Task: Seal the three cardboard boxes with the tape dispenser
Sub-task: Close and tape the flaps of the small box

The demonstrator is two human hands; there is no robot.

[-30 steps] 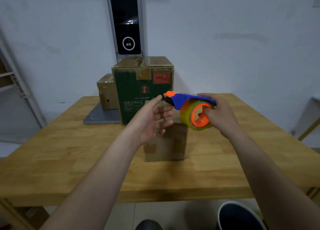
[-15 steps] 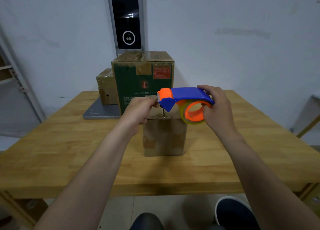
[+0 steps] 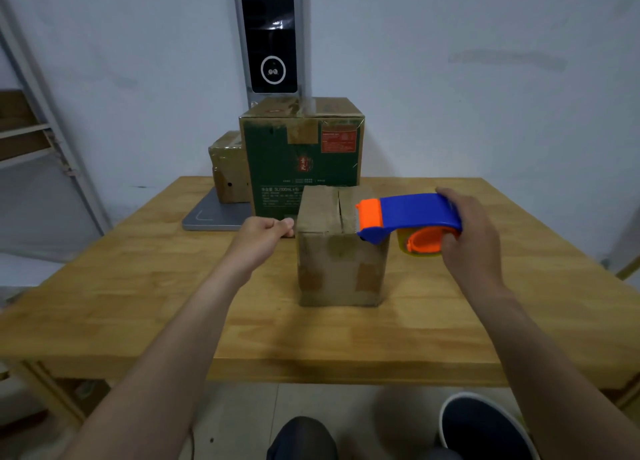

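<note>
A small brown cardboard box (image 3: 341, 272) stands mid-table, its top flaps closed with a seam down the middle. My right hand (image 3: 474, 238) grips the blue and orange tape dispenser (image 3: 412, 214) at the box's top right edge, orange mouth pointing left. My left hand (image 3: 265, 233) sits at the box's top left edge, thumb and forefinger pinched together as if on the tape end; the clear tape itself hardly shows. Behind stand a tall green box (image 3: 301, 162) and a smaller brown box (image 3: 230, 169).
The wooden table (image 3: 138, 304) ends close in front of me. A grey base plate (image 3: 214, 214) with a black upright device (image 3: 272, 37) stands at the back by the wall. A shelf frame (image 3: 31, 141) is at far left. My shoe (image 3: 481, 428) shows below.
My left hand closed at the dispenser's mouth, then drew left to the box's left edge. My right hand carried the dispenser right and down to the box's right edge.
</note>
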